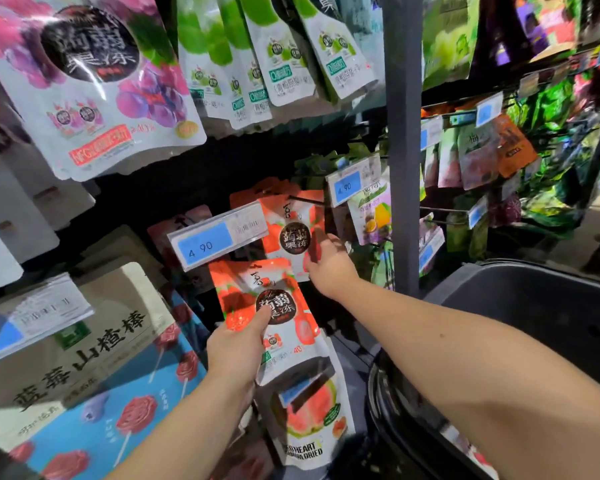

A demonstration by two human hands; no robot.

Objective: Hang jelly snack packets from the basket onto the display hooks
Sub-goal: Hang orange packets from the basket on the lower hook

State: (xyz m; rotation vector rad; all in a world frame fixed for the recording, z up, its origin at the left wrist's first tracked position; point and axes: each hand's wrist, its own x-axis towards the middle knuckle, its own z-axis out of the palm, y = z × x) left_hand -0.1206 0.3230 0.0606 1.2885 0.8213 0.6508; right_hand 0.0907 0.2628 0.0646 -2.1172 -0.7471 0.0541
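jelly snack packet [274,306], red with a dark round label, is in our left hand [234,351], raised just below the blue price tag [215,239] marked 4 90. we hold it upright by its lower left part, top edge up, which we judge brings its hanging hole towards the hook [305,199]. the left hand is curled round the packet, thumb pressed on the front near the label, the other fingers hidden behind.

our right hand [329,265] reaches to 1 matching hung packet [291,230] already on that hook. its fingers are stretched nearly straight and their tips touch the packet's right side, gripping nothing that we can see. we take this as steadying or pushing the hung stock back to make room.

the dark basket [534,306] stands low at our right, close enough for the next pick.
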